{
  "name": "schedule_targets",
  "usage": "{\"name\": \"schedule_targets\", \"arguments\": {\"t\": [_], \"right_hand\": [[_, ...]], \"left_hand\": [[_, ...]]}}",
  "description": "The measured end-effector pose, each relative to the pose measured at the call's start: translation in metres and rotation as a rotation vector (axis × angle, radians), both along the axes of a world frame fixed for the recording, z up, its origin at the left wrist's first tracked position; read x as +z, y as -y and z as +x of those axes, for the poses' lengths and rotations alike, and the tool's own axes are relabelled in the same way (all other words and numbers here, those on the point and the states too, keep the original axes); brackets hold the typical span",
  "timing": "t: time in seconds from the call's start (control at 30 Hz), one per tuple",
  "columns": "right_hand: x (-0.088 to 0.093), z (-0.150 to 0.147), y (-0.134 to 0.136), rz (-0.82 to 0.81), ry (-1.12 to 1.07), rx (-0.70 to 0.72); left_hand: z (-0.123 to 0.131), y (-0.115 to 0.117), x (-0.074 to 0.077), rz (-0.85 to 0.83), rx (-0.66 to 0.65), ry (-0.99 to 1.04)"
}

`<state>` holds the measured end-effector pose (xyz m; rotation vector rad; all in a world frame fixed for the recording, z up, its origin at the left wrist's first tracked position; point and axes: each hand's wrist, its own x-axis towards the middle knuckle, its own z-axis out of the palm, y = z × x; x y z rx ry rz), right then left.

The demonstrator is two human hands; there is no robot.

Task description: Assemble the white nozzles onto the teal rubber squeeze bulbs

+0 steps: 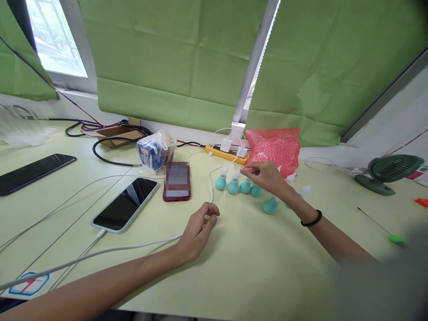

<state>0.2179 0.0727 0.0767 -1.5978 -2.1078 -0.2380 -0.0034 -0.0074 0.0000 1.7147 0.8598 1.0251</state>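
My left hand [197, 231] rests on the table with its fingers loosely curled, thumb a little apart, and nothing visible in it. A white cable [140, 246] passes beneath or behind that hand. Over a row of small teal squeeze bulbs with clear tips, my right hand [265, 176] reaches in, thumb and index finger brought together at the top of a teal squeeze bulb [245, 186]. Its tip is hidden by the fingers. Left of it stand two more bulbs, one at the end [220, 182]. Another bulb [269, 206] lies tilted nearer me, under my wrist.
Behind the bulbs are a pink bubble-wrap bag [277, 147] and a yellow power strip [224, 154]. Phones lie to the left, a red-cased one [177, 183] and a light-cased one [125, 205]. A green fan [391, 171] and a green-handled screwdriver [396, 239] are at right.
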Motion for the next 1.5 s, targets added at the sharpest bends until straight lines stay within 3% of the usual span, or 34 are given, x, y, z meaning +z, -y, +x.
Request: {"name": "schedule_targets", "arguments": {"t": [0.17,0.37,0.6,0.8,0.97,1.1,1.2,1.3,1.4,1.5], "right_hand": [[0.011,0.024,0.006,0.104,0.092,-0.134],[0.003,0.04,-0.001,-0.256,0.16,-0.159],[0.004,0.03,-0.016,-0.335,0.253,-0.014],[0.008,0.028,-0.01,-0.177,0.295,-0.057],[0.033,0.025,0.014,0.045,0.307,-0.164],[0.044,0.005,0.059,0.267,0.111,0.009],[0.025,-0.023,0.091,0.073,-0.069,0.256],[-0.007,-0.05,0.102,-0.232,-0.208,0.46],[-0.035,-0.065,0.094,-0.336,-0.469,0.454],[-0.053,-0.07,0.083,-0.395,-0.83,0.344]], "left_hand": [[0.0,0.001,0.002,0.031,0.002,-0.035],[0.002,0.0,0.001,0.051,-0.001,-0.083],[0.001,0.001,0.002,0.059,-0.005,-0.124],[0.001,0.001,0.002,0.081,0.008,-0.142],[-0.001,0.002,0.002,0.099,-0.019,-0.137],[-0.003,0.005,0.002,0.249,-0.006,-0.026],[-0.006,0.005,0.001,0.348,-0.008,0.067],[-0.006,0.001,0.001,0.248,-0.124,0.088],[-0.003,-0.004,0.0,-0.02,-0.273,0.013],[0.002,-0.01,-0.001,-0.276,-0.31,-0.02]]}}
